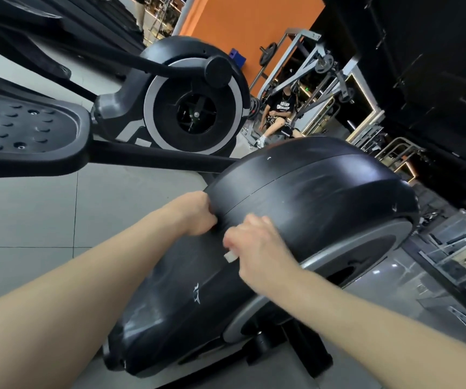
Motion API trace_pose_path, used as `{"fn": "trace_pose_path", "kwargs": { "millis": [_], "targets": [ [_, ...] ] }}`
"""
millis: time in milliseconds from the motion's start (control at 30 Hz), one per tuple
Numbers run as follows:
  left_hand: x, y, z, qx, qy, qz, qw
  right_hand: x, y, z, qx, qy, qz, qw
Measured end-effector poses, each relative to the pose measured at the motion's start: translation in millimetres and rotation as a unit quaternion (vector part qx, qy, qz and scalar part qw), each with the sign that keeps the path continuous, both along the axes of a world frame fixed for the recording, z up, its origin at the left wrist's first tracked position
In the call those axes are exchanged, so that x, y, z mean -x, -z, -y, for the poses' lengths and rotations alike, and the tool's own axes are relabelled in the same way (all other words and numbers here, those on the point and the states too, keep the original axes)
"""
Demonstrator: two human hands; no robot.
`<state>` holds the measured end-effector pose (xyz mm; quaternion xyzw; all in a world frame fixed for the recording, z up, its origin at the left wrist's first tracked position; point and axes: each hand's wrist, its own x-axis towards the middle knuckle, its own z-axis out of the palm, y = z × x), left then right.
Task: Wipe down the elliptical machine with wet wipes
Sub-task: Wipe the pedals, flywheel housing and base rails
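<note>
The elliptical machine's black flywheel housing (pixel 310 197) fills the middle of the view, streaked and scuffed. My left hand (pixel 195 213) grips the housing's left edge, fingers curled over it. My right hand (pixel 257 242) lies on the housing just right of the left hand, its fingers curled round a white wet wipe (pixel 230 256); only a small corner of the wipe shows under the palm. The hand is blurred.
A black studded pedal (pixel 24 130) on its arm reaches in from the left. A second elliptical's flywheel (pixel 195 108) stands behind. A seated person (pixel 278 113) is at a weight rack beyond, by an orange wall. Grey tiled floor (pixel 29 214) lies left.
</note>
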<state>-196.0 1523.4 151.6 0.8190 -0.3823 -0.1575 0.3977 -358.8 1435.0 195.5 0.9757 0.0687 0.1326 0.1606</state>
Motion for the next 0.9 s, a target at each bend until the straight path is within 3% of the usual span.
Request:
{"fn": "trace_pose_path", "kwargs": {
  "millis": [100, 200, 400, 533, 633, 833, 900],
  "targets": [
    [-3.7, 4.4, -1.3, -0.006, -0.002, -0.009, 1.000, -6.8, -49.3, 15.3, -0.018, 0.069, 0.097, 0.993],
    [-5.7, 7.5, -0.7, -0.011, -0.005, -0.012, 1.000, -10.0, -60.8, 13.9, -0.030, 0.105, 0.131, 0.985],
    [-7.9, 11.6, -5.7, -0.025, 0.006, -0.014, 1.000, -2.8, 5.3, -14.1, -0.030, 0.031, -0.022, 0.999],
    [-9.5, 7.3, -13.0, -0.018, 0.001, -0.019, 1.000, -16.8, -55.0, 8.8, -0.028, 0.134, 0.052, 0.989],
    [-9.1, 5.1, -15.3, -0.006, 0.000, -0.022, 1.000, -17.4, -67.1, 7.2, -0.028, 0.114, 0.110, 0.987],
    [-3.2, 1.0, -18.2, -0.010, 0.005, -0.020, 1.000, -3.0, 9.2, -15.9, -0.032, 0.055, -0.046, 0.997],
    [-4.8, -1.0, -20.1, -0.014, 0.003, -0.023, 1.000, -7.1, -7.5, -9.4, -0.043, 0.097, -0.016, 0.994]
  ]
}}
